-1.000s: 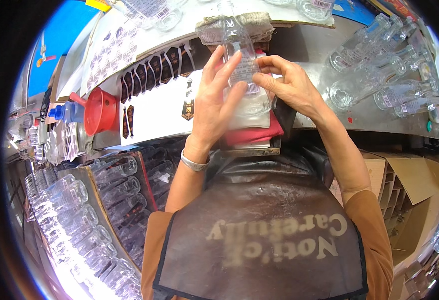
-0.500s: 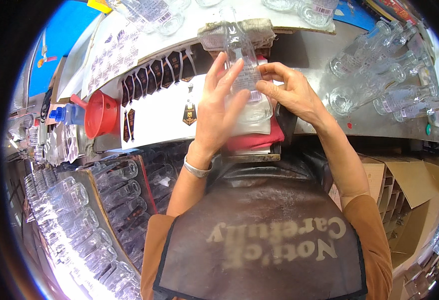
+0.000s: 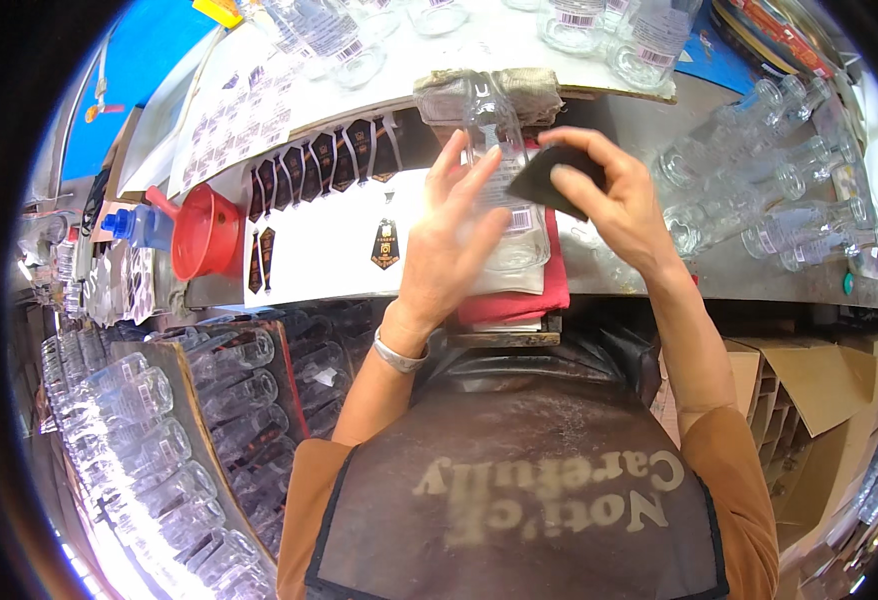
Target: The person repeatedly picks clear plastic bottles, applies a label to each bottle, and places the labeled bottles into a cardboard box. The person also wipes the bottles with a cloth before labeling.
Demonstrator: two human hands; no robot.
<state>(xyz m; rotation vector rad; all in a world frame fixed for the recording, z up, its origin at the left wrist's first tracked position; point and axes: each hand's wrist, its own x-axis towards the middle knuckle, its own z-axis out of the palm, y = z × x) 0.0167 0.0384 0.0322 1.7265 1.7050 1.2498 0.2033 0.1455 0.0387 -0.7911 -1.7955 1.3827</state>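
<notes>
A clear glass bottle point(image 3: 531, 240) lies on its side in front of me, neck pointing away, with a printed label on its face. A rolled grey cloth point(image 3: 537, 92) props its neck, and white and red cloth point(image 3: 519, 306) pads its base. Over the bottle's left side, my left hand point(image 3: 446, 235) has its fingers stretched and apart, partly blurred; whether they touch the glass I cannot tell. My right hand point(image 3: 614, 200) pinches a flat black pad point(image 3: 556, 182) between thumb and fingers, just above the bottle's right side.
Dark tie-shaped labels point(image 3: 324, 160) line a white backing sheet point(image 3: 339, 240) on the left, one lying alone. Beyond them are a red scoop point(image 3: 205, 232) and a blue-capped bottle point(image 3: 144, 227). Glass bottles point(image 3: 719, 130) lie at right; others fill racks point(image 3: 149, 440) at lower left. An open carton point(image 3: 809, 390) stands lower right.
My right hand has left the bottle's side and now holds the black pad above it. My left hand stays over the bottle, shifted slightly. The view has tilted a little.
</notes>
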